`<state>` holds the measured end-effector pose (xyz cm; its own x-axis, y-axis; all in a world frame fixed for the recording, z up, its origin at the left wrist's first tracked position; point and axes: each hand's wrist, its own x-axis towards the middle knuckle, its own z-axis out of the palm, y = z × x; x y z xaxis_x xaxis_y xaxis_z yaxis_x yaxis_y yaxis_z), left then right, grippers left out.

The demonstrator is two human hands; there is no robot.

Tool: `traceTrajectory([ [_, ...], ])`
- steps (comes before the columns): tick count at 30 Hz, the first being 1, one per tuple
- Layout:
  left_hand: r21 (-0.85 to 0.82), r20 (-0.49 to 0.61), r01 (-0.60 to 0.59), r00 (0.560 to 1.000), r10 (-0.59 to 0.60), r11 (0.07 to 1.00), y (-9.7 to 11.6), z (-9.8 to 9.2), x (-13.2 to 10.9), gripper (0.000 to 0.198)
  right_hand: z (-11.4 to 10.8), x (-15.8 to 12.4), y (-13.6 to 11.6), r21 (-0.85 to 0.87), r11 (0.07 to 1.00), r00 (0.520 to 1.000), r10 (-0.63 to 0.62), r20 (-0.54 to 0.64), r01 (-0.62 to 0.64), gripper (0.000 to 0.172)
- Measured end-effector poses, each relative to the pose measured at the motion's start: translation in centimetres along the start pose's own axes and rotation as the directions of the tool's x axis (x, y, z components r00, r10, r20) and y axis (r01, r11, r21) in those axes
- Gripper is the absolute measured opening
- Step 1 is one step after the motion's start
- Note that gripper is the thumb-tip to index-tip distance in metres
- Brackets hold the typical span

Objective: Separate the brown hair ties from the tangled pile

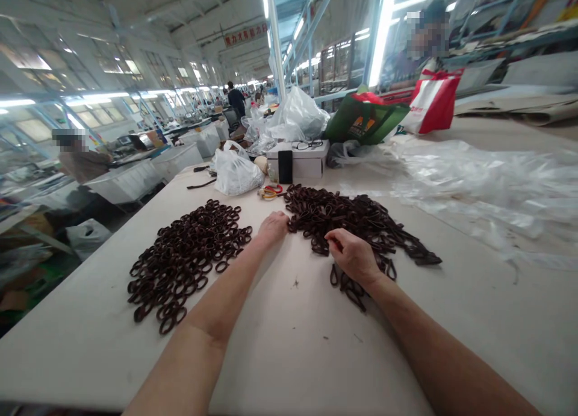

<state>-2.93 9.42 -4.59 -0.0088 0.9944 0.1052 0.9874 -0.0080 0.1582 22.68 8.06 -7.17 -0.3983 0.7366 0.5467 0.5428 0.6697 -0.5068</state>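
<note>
Two heaps of dark brown hair ties lie on a pale table (293, 344). The left heap (185, 256) is spread flat; the right heap (356, 223) is tangled. My left hand (272, 228) rests knuckles up at the near left edge of the right heap, fingers curled under and hidden among the ties. My right hand (352, 254) sits on the heap's front edge, fingers bent and pinched on a hair tie. A few loose ties (350, 286) lie under my right wrist.
Behind the heaps stand a white box (302, 160) with a black phone leaning on it, a tied plastic bag (235, 172), red-handled scissors (270, 191) and clear plastic sheets (474, 181) to the right. Green and red bags stand farther back. Other people work at nearby tables.
</note>
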Motion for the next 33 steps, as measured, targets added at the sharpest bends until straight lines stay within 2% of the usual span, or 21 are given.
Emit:
traceTrajectory([
  [3,-0.031,0.038,-0.01,0.999,0.011,0.999,1.1,-0.3,1.1,0.021,-0.2,-0.1,0.1,0.011,1.0,1.0,-0.003,0.017,0.002,0.021],
  [6,-0.102,0.034,0.022,0.999,-0.018,0.995,1.2,-1.1,1.1,0.015,-0.2,0.0,0.2,0.031,1.0,1.0,-0.002,0.029,0.002,0.021],
  [10,-0.311,0.039,0.108,0.994,-0.101,0.944,2.6,-1.3,-1.6,0.009,0.2,-0.2,-0.7,0.129,0.991,0.999,-0.026,0.029,0.022,0.023],
  [12,-0.432,0.073,0.142,0.99,-0.122,0.891,3.8,-0.6,-3.9,0.013,0.5,-0.6,-1.6,0.199,0.979,0.996,-0.065,0.064,0.051,0.034],
  [14,-0.591,0.115,0.178,0.984,-0.136,0.787,5.1,0.2,-6.7,0.016,1.0,-1.2,-2.6,0.242,0.967,0.987,-0.107,0.12,0.076,0.046],
  [15,-0.698,0.138,0.204,0.979,-0.151,0.686,5.6,0.7,-8.1,0.015,1.3,-1.5,-3.1,0.253,0.964,0.982,-0.121,0.147,0.081,0.047],
  [18,-0.941,0.217,0.258,0.956,-0.195,0.22,6.6,1.7,-11.4,0.016,1.8,-2.4,-4.3,0.279,0.957,0.967,-0.143,0.211,0.081,0.047],
  [19,-0.959,0.24,0.264,0.949,-0.202,0.101,6.7,2.0,-12.1,0.018,1.9,-2.5,-4.6,0.291,0.954,0.962,-0.147,0.228,0.077,0.047],
  [20,-0.964,0.247,0.261,0.946,-0.211,0.046,6.7,2.1,-12.5,0.02,2.0,-2.7,-4.8,0.302,0.95,0.958,-0.152,0.244,0.074,0.049],
  [25,-0.969,0.23,0.245,0.942,-0.244,0.032,6.7,2.5,-13.0,0.022,1.7,-2.7,-4.9,0.276,0.952,0.939,-0.21,0.273,0.133,0.05],
  [29,-0.969,0.236,0.246,0.944,-0.231,0.015,6.9,2.4,-12.9,0.022,1.4,-2.4,-4.8,0.242,0.965,0.939,-0.171,0.298,0.099,0.049],
  [31,-0.969,0.245,0.243,0.947,-0.206,-0.034,7.0,2.2,-13.1,0.023,1.2,-2.4,-5.0,0.284,0.958,0.937,-0.139,0.32,0.046,0.047],
  [33,-0.965,0.248,0.229,0.955,-0.164,-0.128,7.0,2.0,-13.3,0.026,1.0,-2.4,-5.4,0.363,0.931,0.927,-0.119,0.355,-0.02,0.045],
])
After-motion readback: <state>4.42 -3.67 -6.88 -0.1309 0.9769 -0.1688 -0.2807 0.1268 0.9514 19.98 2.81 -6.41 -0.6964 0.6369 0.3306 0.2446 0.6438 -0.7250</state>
